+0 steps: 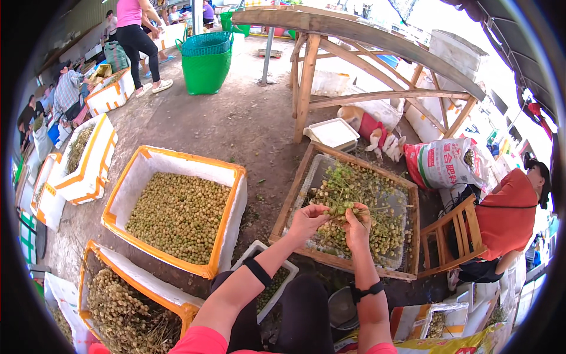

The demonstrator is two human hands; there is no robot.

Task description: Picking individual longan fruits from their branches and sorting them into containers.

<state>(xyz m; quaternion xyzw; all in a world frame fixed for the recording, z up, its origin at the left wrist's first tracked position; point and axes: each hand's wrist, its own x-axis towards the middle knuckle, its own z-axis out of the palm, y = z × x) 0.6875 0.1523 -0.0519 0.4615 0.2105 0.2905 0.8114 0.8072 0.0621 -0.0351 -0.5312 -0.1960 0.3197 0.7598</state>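
In front of me, both hands work on a small bunch of round green pods on thin leafy stems (339,207). My left hand (309,222) pinches its left side with fingertips and thumb. On the other side my right hand (357,226) is closed on the same bunch, its thumb raised. Just below the hands lies a wood-framed tray (415,236) with a mesh bottom, strewn with pods and stems (386,227). To the left stands a white foam box (232,236) edged in orange tape, with many loose yellowish-green round pods (177,209).
Dried stems with pods (127,307) fill a second taped foam box (168,298) at lower left. A narrow foam box (277,294) sits by my knees. A wooden trestle (389,94), a dog in red (374,133), a sack (445,162) and a seated person (510,206) are beyond.
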